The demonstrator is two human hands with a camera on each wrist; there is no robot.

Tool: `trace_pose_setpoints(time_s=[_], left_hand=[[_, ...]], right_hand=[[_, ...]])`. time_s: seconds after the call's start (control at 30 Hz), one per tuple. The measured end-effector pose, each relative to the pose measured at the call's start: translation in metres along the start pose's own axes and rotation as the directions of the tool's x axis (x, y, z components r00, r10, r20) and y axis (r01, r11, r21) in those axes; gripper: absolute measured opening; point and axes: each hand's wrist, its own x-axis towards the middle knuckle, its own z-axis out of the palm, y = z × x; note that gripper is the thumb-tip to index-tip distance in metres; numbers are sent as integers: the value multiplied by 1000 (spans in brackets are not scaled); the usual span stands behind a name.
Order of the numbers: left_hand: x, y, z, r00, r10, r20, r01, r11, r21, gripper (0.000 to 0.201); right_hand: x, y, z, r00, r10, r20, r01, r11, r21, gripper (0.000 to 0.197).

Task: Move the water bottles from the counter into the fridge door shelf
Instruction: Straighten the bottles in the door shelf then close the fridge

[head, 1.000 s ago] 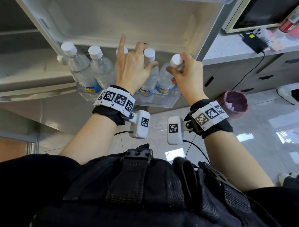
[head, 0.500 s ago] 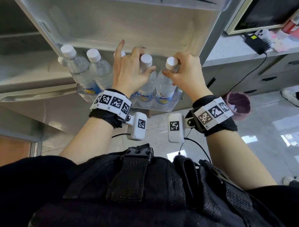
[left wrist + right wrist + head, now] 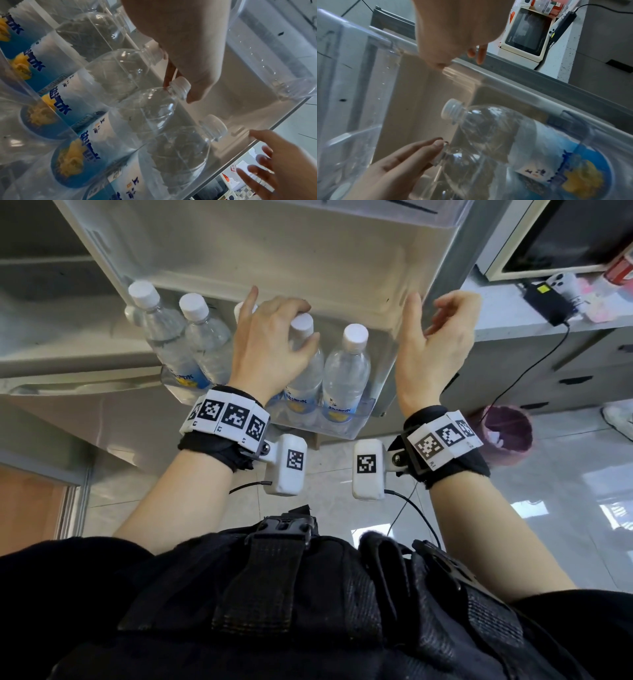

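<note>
Several clear water bottles with white caps and blue labels stand in a row in the transparent fridge door shelf (image 3: 342, 430). My left hand (image 3: 306, 326) curls thumb and fingers round the cap of the fourth bottle (image 3: 305, 381); the left wrist view shows that thumb beside the cap of the same bottle (image 3: 147, 111). The fifth, rightmost bottle (image 3: 346, 368) stands free at the shelf's right end. My right hand (image 3: 428, 313) hovers to its right, fingers relaxed, holding nothing. A third bottle's cap (image 3: 240, 308) peeks out behind my left hand.
An upper clear door shelf (image 3: 342, 213) hangs above the bottles. To the right is a counter (image 3: 507, 316) with a microwave (image 3: 565, 237), a black adapter (image 3: 544, 299) and a red can (image 3: 620, 266). A pink bin (image 3: 507, 436) stands on the tiled floor.
My right hand has let go of the rightmost bottle's cap and drawn back to the right. That bottle now stands alone in the shelf. My left hand stays on its bottle.
</note>
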Motion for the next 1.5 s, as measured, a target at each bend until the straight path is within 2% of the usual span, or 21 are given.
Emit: trace_pose_setpoints(time_s=[0.03, 0.1, 0.17, 0.2, 0.27, 0.5, 0.7, 0.9, 1.07, 1.17, 1.3, 1.4, 1.5], left_hand=[[-2, 1, 0, 1000, -5, -26, 4, 1000, -20, 31], [-5, 4, -2, 997, -22, -78, 19, 999, -43, 26], [-9, 8, -3, 992, -41, -116, 35, 998, -51, 22], [-12, 10, -4, 990, -48, -129, 41, 998, -53, 21], [-17, 13, -5, 987, -58, -151, 50, 997, -57, 20], [-36, 25, -11, 983, -85, -161, 71, 993, -89, 21], [-48, 37, -23, 956, -70, -284, 35, 991, -127, 14], [-83, 42, -43, 957, -51, -285, 8, 988, -152, 19], [-132, 34, -80, 965, -70, -255, 7, 971, -240, 22], [-168, 29, -105, 972, -118, -204, 40, 936, -349, 23], [-217, 21, -133, 970, -212, -118, 131, 868, -479, 21], [-250, 12, -152, 969, -242, -48, 189, 852, -489, 15], [-275, -2, -171, 958, -286, -34, 238, 854, -463, 11]], right_hand=[[1, 3, 0, 1000, -2, -22, 2, 1000, 25, 24], [7, 9, 1, 1000, 16, -16, -15, 997, 75, 44], [15, 11, 3, 987, 120, 111, -138, 977, 164, 60], [19, 13, 3, 968, 166, 187, -203, 958, 200, 62], [23, 16, 4, 943, 206, 261, -267, 936, 229, 63], [14, 15, 1, 924, 231, 304, -321, 902, 290, 77], [-7, 8, -17, 941, 209, 265, -286, 911, 297, 82], [-50, 0, -39, 968, 185, 170, -228, 933, 280, 68], [-105, -18, -59, 986, 125, 107, -150, 948, 281, 47], [-147, -34, -72, 989, 94, 114, -124, 946, 299, 42], [-204, -55, -84, 981, 39, 188, -101, 938, 331, 37], [-242, -69, -84, 964, 4, 265, -98, 933, 346, 29], [-271, -87, -76, 929, -42, 367, -100, 928, 358, 17]])
